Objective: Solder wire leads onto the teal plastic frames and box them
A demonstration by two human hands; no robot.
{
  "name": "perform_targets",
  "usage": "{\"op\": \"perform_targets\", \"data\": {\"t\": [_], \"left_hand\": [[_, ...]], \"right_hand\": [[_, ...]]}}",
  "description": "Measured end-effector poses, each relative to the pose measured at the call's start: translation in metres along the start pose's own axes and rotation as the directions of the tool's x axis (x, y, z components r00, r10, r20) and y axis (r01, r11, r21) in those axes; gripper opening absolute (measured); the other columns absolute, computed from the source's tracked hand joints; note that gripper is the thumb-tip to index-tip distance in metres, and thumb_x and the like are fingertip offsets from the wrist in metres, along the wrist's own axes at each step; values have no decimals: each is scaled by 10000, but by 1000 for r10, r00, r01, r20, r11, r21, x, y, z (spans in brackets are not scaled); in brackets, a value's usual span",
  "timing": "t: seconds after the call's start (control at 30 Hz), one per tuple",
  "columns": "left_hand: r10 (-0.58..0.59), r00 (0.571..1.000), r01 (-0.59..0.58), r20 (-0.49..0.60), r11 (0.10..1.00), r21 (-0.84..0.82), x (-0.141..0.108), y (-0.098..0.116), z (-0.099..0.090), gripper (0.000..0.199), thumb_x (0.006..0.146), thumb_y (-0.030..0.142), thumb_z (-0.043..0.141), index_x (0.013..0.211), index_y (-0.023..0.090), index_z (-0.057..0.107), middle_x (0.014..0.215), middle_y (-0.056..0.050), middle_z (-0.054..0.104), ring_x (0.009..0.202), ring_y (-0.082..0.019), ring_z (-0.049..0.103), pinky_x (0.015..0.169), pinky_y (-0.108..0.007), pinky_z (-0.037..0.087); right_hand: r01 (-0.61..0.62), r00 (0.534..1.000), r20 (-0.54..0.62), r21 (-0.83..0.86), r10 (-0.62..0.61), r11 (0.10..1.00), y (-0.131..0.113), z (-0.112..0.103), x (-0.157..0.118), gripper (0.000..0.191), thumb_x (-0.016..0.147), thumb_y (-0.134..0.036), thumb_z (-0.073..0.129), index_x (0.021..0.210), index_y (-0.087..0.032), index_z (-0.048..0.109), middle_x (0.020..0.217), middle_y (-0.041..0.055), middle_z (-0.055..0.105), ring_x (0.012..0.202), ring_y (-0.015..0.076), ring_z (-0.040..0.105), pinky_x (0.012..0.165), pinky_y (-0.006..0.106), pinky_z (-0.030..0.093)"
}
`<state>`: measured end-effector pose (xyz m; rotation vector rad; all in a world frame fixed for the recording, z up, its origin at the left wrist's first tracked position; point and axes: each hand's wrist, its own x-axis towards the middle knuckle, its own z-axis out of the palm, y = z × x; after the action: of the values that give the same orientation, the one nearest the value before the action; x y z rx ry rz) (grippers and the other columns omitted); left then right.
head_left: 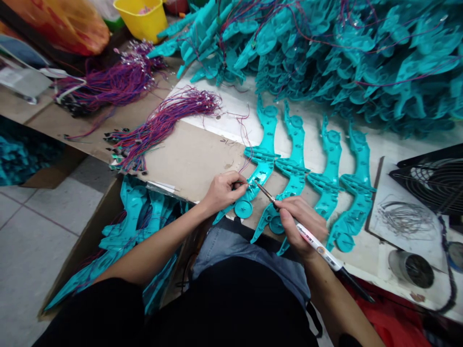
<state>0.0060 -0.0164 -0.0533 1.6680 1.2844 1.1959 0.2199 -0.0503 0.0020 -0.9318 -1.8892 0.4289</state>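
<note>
My right hand (pixel 304 224) grips a soldering iron (pixel 318 248) with a white handle, and its metal tip rests at the middle of the leftmost teal plastic part (pixel 265 166). Over the same part, my left hand (pixel 226 190) is closed in a pinch. Thin red and blue wires (pixel 247 137) run down to the fingertips of that hand, and the fingers partly hide what they hold. A small dark piece sits in the part near the iron's tip. To the right lie more teal parts (pixel 296 140) of the same shape, side by side in a row.
A big heap of teal parts (pixel 343 58) fills the back of the table. Wire bundles (pixel 170 115) lie at left, near a yellow container (pixel 142 19). At right are a black fan (pixel 434 178), coiled solder wire (pixel 405 217) and a round tin (pixel 410 267). A cardboard box (pixel 77 258) holds more parts below.
</note>
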Motion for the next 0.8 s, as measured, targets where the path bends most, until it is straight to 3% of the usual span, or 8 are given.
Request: {"op": "perform_targets", "data": {"t": [0.8], "left_hand": [[19,1000,-19,11,1000,14,1,0,-2,95,811,191,627,771,141,697,638,6,601,576,-84,481,556,-216,386]], "right_hand": [[13,996,86,33,-15,999,4,2,-2,220,847,-70,613,985,-204,719,789,45,691,741,179,665,692,336,571]]}}
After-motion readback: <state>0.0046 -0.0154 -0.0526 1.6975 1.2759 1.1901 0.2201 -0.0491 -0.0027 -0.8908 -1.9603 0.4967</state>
